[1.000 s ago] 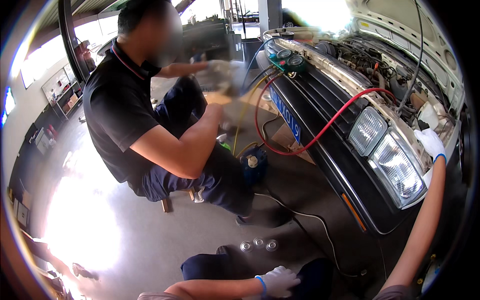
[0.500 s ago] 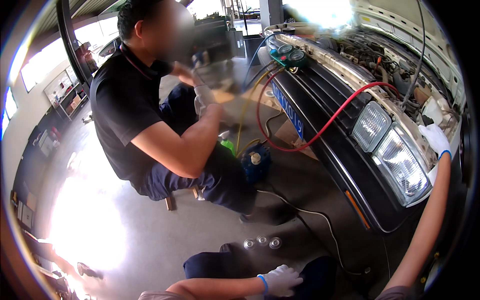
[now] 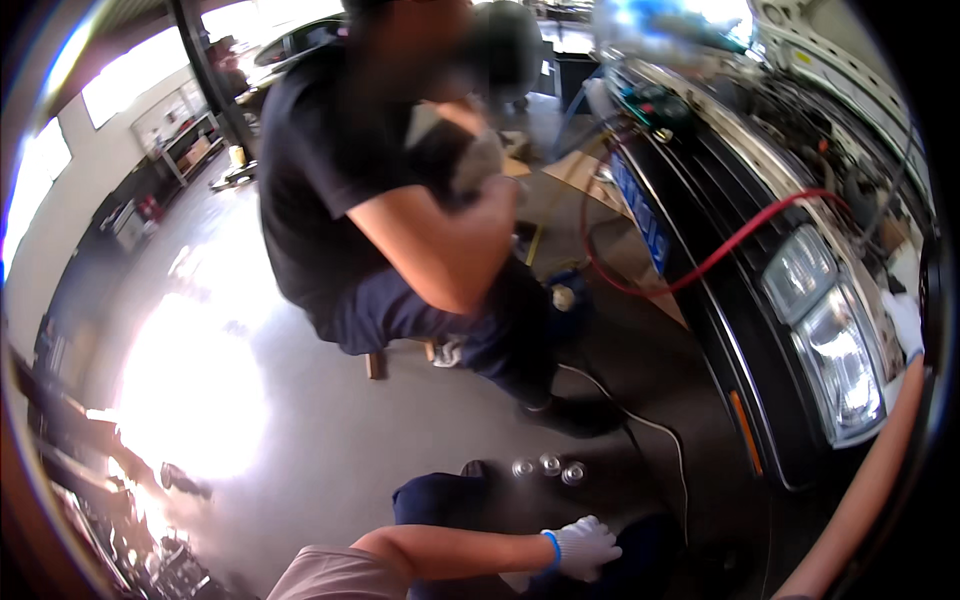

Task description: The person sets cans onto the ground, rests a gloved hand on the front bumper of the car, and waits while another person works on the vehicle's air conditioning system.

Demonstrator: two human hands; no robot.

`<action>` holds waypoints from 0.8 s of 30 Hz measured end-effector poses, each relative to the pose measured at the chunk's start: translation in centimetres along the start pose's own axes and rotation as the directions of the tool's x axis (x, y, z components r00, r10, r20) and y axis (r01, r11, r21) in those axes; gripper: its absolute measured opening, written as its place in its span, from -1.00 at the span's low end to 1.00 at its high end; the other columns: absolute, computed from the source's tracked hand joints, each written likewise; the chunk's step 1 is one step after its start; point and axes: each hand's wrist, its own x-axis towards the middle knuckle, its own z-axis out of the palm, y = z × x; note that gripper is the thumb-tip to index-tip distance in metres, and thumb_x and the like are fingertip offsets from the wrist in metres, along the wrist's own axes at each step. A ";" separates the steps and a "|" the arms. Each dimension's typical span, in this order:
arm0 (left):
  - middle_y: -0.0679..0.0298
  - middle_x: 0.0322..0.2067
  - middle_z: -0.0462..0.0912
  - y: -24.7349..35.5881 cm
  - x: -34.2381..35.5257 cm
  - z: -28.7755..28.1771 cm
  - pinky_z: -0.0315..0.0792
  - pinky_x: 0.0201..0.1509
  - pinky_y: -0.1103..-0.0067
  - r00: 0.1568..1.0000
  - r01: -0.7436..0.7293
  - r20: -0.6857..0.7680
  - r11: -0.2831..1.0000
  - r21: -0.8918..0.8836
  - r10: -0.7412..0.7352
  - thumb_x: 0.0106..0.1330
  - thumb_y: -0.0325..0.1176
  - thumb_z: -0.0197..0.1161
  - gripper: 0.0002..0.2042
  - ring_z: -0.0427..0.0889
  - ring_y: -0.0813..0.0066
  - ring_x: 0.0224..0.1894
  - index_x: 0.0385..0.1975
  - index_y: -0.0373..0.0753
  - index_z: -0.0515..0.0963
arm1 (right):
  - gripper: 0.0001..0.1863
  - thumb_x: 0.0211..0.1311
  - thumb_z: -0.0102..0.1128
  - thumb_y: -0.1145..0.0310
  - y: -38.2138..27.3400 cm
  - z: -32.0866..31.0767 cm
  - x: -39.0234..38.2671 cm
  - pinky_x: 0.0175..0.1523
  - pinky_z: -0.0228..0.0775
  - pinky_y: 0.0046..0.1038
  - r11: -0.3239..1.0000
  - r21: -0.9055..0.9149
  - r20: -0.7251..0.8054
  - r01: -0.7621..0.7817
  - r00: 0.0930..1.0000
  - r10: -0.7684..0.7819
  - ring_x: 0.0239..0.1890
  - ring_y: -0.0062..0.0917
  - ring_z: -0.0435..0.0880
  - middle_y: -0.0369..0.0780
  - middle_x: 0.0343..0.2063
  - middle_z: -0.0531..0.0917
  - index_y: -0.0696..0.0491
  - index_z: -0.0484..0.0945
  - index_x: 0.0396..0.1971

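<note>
My left hand [image 3: 585, 548], in a white knit glove with a blue cuff, lies over my dark-trousered knee with its fingers loosely spread and nothing in them. Far to the right, my right arm reaches out to the car. My gloved right hand [image 3: 905, 322] rests at the front edge of the engine bay, beside the headlight [image 3: 842, 355]. Its fingers are blurred, so their pose is unclear. Several small round metal cans [image 3: 550, 463] stand on the floor beyond my knees.
A co-worker [image 3: 350, 190] in a black shirt sits low ahead, arms bent. A red hose [image 3: 740, 232] runs from the green gauge set [image 3: 655, 110] into the engine bay. A blue pump [image 3: 568, 312], a pale cable [image 3: 640, 420] and cardboard [image 3: 585, 180] lie on the floor.
The view has swung left, so the car, the co-worker and the cans sit further right in it. Both my hands keep their places, on my knee and on the car.
</note>
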 end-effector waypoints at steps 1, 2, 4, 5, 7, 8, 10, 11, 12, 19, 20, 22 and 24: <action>0.11 -0.13 0.72 0.0 0.5 0.3 0.50 0.09 0.26 1.000 0.019 -0.022 1.000 0.017 -0.018 0.18 -0.02 0.41 -0.53 0.71 0.09 0.00 -0.01 -0.19 0.64 | -0.33 0.60 -0.04 -0.18 0.4 -0.6 0.0 -0.02 0.53 -0.09 0.997 -0.069 0.044 0.017 0.999 -0.014 -0.12 -0.06 0.73 0.09 -0.19 0.78 0.19 0.74 -0.17; 0.10 -0.11 0.73 0.3 0.9 0.4 0.50 0.09 0.26 0.999 0.019 0.037 0.999 -0.030 -0.018 0.18 -0.03 0.40 -0.53 0.72 0.09 0.02 0.01 -0.19 0.64 | -0.36 0.59 -0.05 -0.18 1.3 -0.2 -0.1 -0.09 0.50 -0.05 0.991 -0.131 0.042 0.025 0.999 -0.020 -0.24 -0.03 0.75 0.06 -0.28 0.78 0.16 0.73 -0.13; 0.09 -0.08 0.74 0.8 0.4 -1.3 0.53 0.10 0.18 0.997 -0.001 0.079 0.999 -0.043 0.004 0.15 -0.01 0.43 -0.50 0.72 0.05 0.06 0.02 -0.17 0.66 | -0.35 0.61 -0.12 -0.19 2.4 1.3 -0.6 -0.05 0.52 0.01 0.976 -0.209 0.039 0.065 0.998 -0.058 -0.17 0.05 0.75 0.09 -0.25 0.78 0.11 0.74 -0.13; 0.10 -0.06 0.75 2.0 -0.5 -2.2 0.55 0.12 0.11 0.997 -0.038 0.071 0.999 -0.022 0.040 0.12 0.02 0.46 -0.49 0.72 0.01 0.08 0.02 -0.15 0.68 | -0.34 0.60 -0.12 -0.20 2.0 1.8 -0.3 -0.04 0.52 0.02 0.979 -0.197 0.031 0.053 0.998 -0.047 -0.16 0.06 0.75 0.10 -0.24 0.78 0.12 0.74 -0.13; 0.12 -0.04 0.76 2.4 -1.0 -2.3 0.58 0.11 0.12 0.998 0.001 0.069 1.000 -0.008 0.000 0.10 0.01 0.48 -0.48 0.73 0.06 0.09 0.01 -0.15 0.69 | -0.32 0.60 -0.12 -0.21 0.9 1.9 0.1 -0.02 0.51 0.02 0.989 -0.149 0.008 0.023 1.000 -0.022 -0.14 0.08 0.74 0.11 -0.23 0.77 0.13 0.74 -0.13; 0.13 -0.04 0.76 2.4 -1.0 -2.4 0.58 0.11 0.13 0.999 0.007 0.048 1.000 -0.010 -0.007 0.09 0.01 0.48 -0.48 0.74 0.07 0.09 0.01 -0.14 0.69 | -0.31 0.59 -0.12 -0.22 0.3 1.8 -0.1 -0.01 0.51 0.02 0.988 -0.152 0.011 0.013 1.000 -0.011 -0.13 0.09 0.74 0.12 -0.22 0.77 0.14 0.74 -0.13; 0.14 -0.04 0.76 2.4 -1.3 -2.2 0.58 0.10 0.13 0.999 0.000 0.042 1.000 -0.015 0.001 0.08 0.01 0.48 -0.49 0.74 0.08 0.08 0.00 -0.14 0.70 | -0.30 0.59 -0.12 -0.23 -0.5 1.3 -0.4 0.01 0.51 0.03 0.992 -0.127 -0.005 -0.014 1.000 0.013 -0.11 0.11 0.74 0.14 -0.21 0.77 0.15 0.74 -0.12; 0.14 -0.04 0.76 2.1 -1.3 -2.2 0.58 0.10 0.14 1.000 -0.004 0.017 1.000 -0.009 0.004 0.08 0.01 0.47 -0.49 0.74 0.08 0.07 0.00 -0.14 0.70 | -0.29 0.58 -0.12 -0.23 -0.9 1.1 -0.5 0.03 0.51 0.03 0.993 -0.117 -0.013 -0.028 1.000 0.027 -0.10 0.12 0.73 0.14 -0.20 0.77 0.16 0.74 -0.12; 0.14 -0.04 0.76 1.8 -1.3 -2.0 0.58 0.09 0.14 1.000 -0.008 -0.005 1.000 -0.008 0.008 0.08 0.01 0.46 -0.49 0.74 0.08 0.07 0.00 -0.13 0.70 | -0.28 0.58 -0.12 -0.24 -1.2 1.0 -0.5 0.04 0.51 0.03 0.993 -0.114 -0.017 -0.044 0.999 0.042 -0.09 0.13 0.73 0.15 -0.19 0.76 0.17 0.74 -0.12; 0.08 -0.05 0.71 -0.1 0.4 -1.2 0.51 0.11 0.20 0.991 0.047 0.125 0.997 -0.064 -0.038 0.20 -0.09 0.33 -0.52 0.71 0.05 0.06 0.11 -0.17 0.62 | -0.22 0.54 -0.09 -0.30 -3.7 0.6 -1.3 0.14 0.49 0.01 0.986 0.091 -0.176 -0.136 0.973 0.150 0.01 0.15 0.72 0.19 -0.15 0.76 0.22 0.75 -0.11; 0.08 -0.07 0.71 -0.3 0.2 -0.7 0.51 0.11 0.20 0.998 0.020 0.056 0.997 -0.071 -0.016 0.20 -0.10 0.33 -0.52 0.70 0.06 0.04 0.10 -0.18 0.62 | -0.21 0.54 -0.10 -0.31 -3.6 0.7 -1.5 0.16 0.49 0.00 0.985 0.097 -0.162 -0.139 0.975 0.154 0.02 0.15 0.72 0.19 -0.15 0.76 0.22 0.75 -0.11; 0.08 -0.10 0.69 -0.3 0.3 0.0 0.51 0.13 0.22 1.000 -0.008 -0.018 0.996 -0.088 0.007 0.20 -0.11 0.33 -0.53 0.68 0.07 0.03 0.08 -0.20 0.62 | -0.22 0.53 -0.08 -0.30 -3.3 0.6 -1.7 0.15 0.47 -0.03 0.983 0.114 -0.152 -0.146 0.975 0.163 0.00 0.10 0.71 0.18 -0.18 0.74 0.23 0.74 -0.12; 0.09 -0.08 0.68 -0.3 0.5 0.2 0.50 0.13 0.22 1.000 -0.009 0.014 0.997 -0.080 0.010 0.20 -0.10 0.34 -0.52 0.68 0.08 0.03 0.09 -0.20 0.61 | -0.26 0.51 -0.03 -0.25 -3.2 0.7 -1.9 0.09 0.45 -0.05 0.982 0.127 -0.154 -0.139 0.975 0.158 -0.07 0.03 0.68 0.16 -0.24 0.72 0.24 0.72 -0.16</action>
